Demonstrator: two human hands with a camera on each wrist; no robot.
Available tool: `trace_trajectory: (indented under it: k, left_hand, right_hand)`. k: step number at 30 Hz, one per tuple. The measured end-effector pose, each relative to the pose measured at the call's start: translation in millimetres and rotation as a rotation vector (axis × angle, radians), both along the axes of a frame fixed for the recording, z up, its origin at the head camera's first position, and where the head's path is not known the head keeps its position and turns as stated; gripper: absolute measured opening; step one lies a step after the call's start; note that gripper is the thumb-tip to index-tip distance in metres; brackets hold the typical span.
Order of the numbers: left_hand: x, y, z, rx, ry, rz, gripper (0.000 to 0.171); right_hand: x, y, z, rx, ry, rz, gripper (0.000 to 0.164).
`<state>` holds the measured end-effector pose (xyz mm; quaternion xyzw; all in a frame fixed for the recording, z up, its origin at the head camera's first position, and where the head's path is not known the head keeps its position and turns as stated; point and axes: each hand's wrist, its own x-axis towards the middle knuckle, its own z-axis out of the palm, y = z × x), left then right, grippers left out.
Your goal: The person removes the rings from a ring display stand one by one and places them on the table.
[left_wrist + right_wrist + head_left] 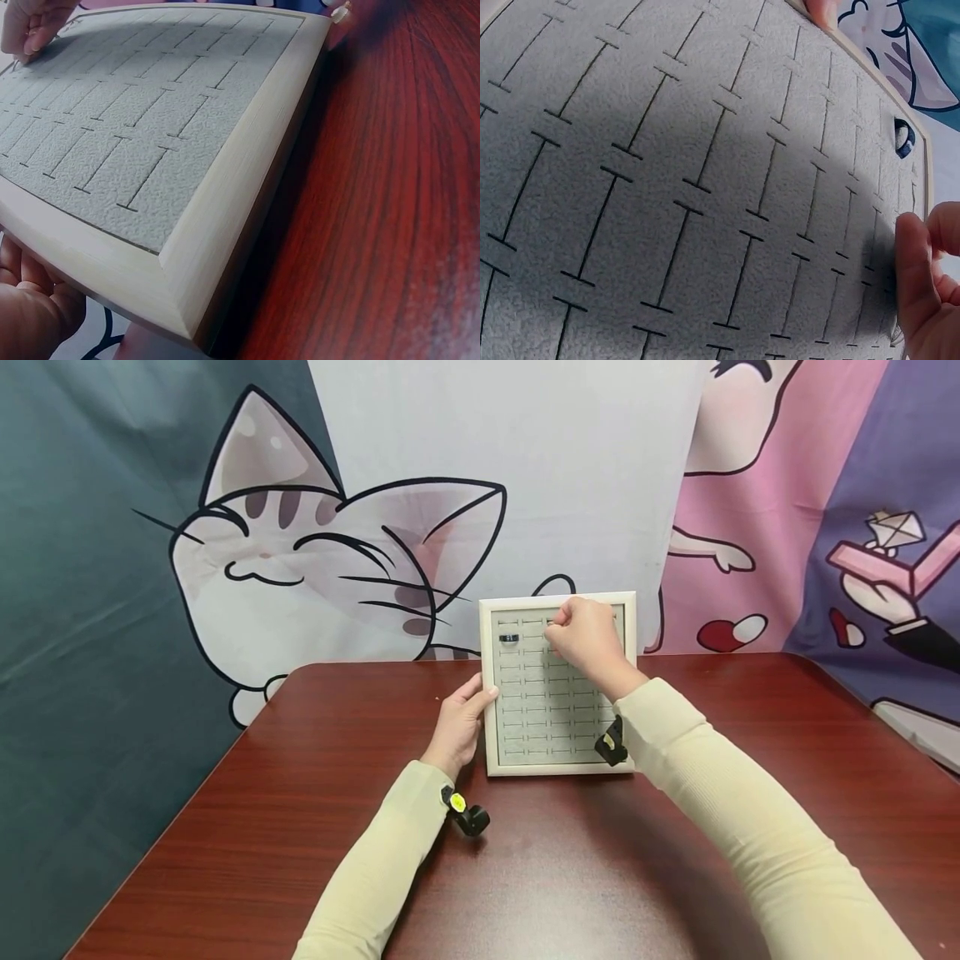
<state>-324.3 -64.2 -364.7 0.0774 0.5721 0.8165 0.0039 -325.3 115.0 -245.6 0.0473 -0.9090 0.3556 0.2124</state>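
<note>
A ring display board (536,710) with a cream frame and grey slotted pad stands tilted up on the table. My left hand (459,720) grips its left edge, thumb on the front of the frame and fingers behind. A dark blue, shiny ring (509,638) sits in a slot near the upper left corner; it shows in the right wrist view too. Just right of it, my right hand (588,635) has curled fingers pinched against the pad in the upper rows. A thin curved edge of a small ring (896,335) shows beside these fingers, mostly hidden.
The board stands on a reddish-brown wooden table (300,810), near its far edge. Behind hangs a cloth backdrop (600,468) with cartoon drawings. Each sleeve carries a black wrist camera (468,814). Several rows of slots (146,176) cross the pad.
</note>
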Motion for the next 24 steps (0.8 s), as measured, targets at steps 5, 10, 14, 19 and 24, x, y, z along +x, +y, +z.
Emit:
trace_trajectory:
  k: [5, 10, 14, 19, 24]
  left_hand:
    - [-0.6, -0.4, -0.2, -0.004, -0.001, -0.001, 0.039]
    - [-0.6, -1.0, -0.4, -0.003, -0.005, -0.004, 0.040]
    - [0.4, -0.9, -0.1, -0.008, -0.007, -0.007, 0.040]
    - [0.6, -0.7, -0.3, -0.006, -0.006, -0.003, 0.040]
    - [0.3, 0.1, 0.1, 0.000, -0.006, -0.004, 0.040]
  right_hand:
    - [-0.5, 2.2, 1.6, -0.026, -0.018, 0.008, 0.006]
    - [-1.1, 4.3, 3.6, -0.034, -0.049, 0.020, 0.008]
    - [-1.1, 5.6, 4.2, -0.042, -0.068, 0.025, 0.007]
    - [-1.5, 9.3, 1.5, -0.085, -0.066, 0.052, 0.006]
    - [-0.5, 12.9, 0.0, -0.132, -0.055, 0.069, 0.006]
